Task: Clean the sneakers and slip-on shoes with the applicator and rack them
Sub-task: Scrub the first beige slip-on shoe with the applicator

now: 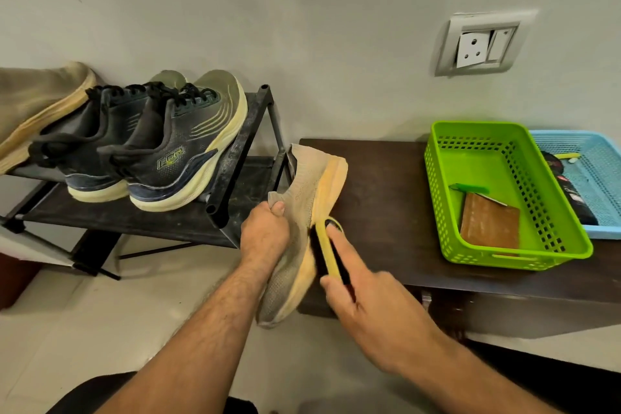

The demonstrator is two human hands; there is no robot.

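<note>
My left hand (265, 235) grips the collar of a beige slip-on shoe (309, 198) held on its side between the rack and the table, pale sole facing right. My right hand (363, 299) holds a yellow-backed applicator brush (327, 250), forefinger stretched along its back, dark bristles pressed against the shoe's side near the sole. Two dark sneakers (161, 151) with cream soles stand heel-out on the top shelf of the black shoe rack (242, 144). The other beige slip-on (37, 104) lies at the rack's left end.
A dark wooden table (379, 198) stands on the right, bearing a green basket (504, 245) with a brown block and a green item, and a blue basket (601, 151) behind it. A wall socket (484, 44) sits above. Pale floor tiles lie below.
</note>
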